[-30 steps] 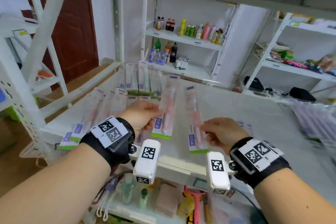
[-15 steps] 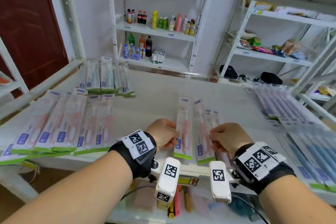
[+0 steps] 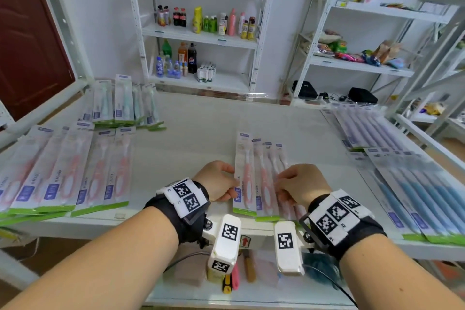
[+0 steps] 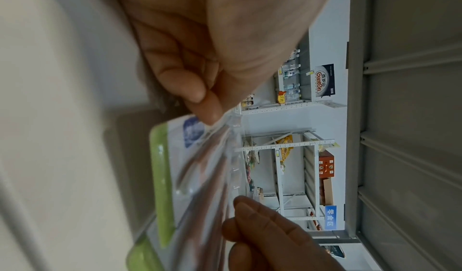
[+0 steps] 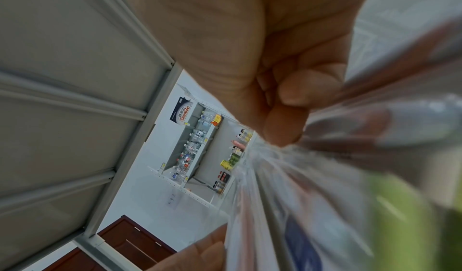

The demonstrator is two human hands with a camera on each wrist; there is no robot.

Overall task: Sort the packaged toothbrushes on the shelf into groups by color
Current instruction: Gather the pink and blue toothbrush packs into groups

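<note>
1. A person's two bare forearms reach over a wide white metal shelf [image 3: 201,133]; each wrist wears a black strap with printed square markers
2. The left hand [image 3: 219,181] pinches the left edge of a clear plastic pack with a green bottom strip holding a pink toothbrush [image 3: 245,176]; in the left wrist view the thumb and a fingertip [image 4: 200,97] are pressed together on the pack's edge
3. The right hand [image 3: 302,184] grips the right side of a small fan of similar pink toothbrush packs [image 3: 273,178]; in the right wrist view its curled fingers [image 5: 295,97] pinch the clear plastic
4. The held packs sit near the front edge of the shelf, at its middle, overlapping one another
5. A row of pink toothbrush packs [image 3: 68,171] lies flat at the front left of the shelf
6. A cluster of pale green toothbrush packs [image 3: 123,106] lies behind that row, at the back left
7. Blue toothbrush packs [image 3: 422,189] lie at the front right, with lilac toothbrush packs [image 3: 364,128] behind them
8. White racks of drink bottles [image 3: 201,20] stand beyond the shelf
</note>
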